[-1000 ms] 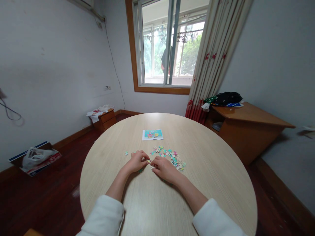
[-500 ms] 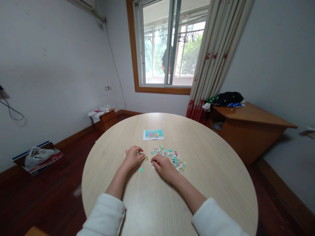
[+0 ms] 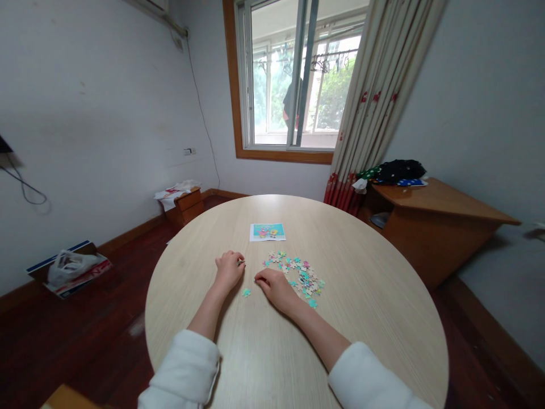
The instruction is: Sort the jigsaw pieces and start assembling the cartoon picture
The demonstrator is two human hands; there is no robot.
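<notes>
A round pale wooden table point(image 3: 366, 318) lies in front of me. Near its middle is a scatter of small coloured jigsaw pieces point(image 3: 300, 274). My left hand point(image 3: 229, 269) rests on the table left of the scatter, fingers curled round a small piece at its fingertips. My right hand point(image 3: 276, 286) lies at the near left edge of the scatter, fingers bent and pinching something small. One turquoise piece point(image 3: 246, 292) sits on the table between my hands. A picture card point(image 3: 267, 232) lies beyond the pieces.
A wooden desk point(image 3: 430, 218) with dark clothes on it stands to the right, beside a curtain point(image 3: 374, 102). A small wooden cabinet point(image 3: 183, 204) and a cardboard box with a plastic bag point(image 3: 70, 268) are on the dark floor at left. A person stands outside the window point(image 3: 293, 102).
My hands, pinched together over one spot a second ago, have drawn apart. The left hand went left and away from me. A turquoise piece now shows between them.
</notes>
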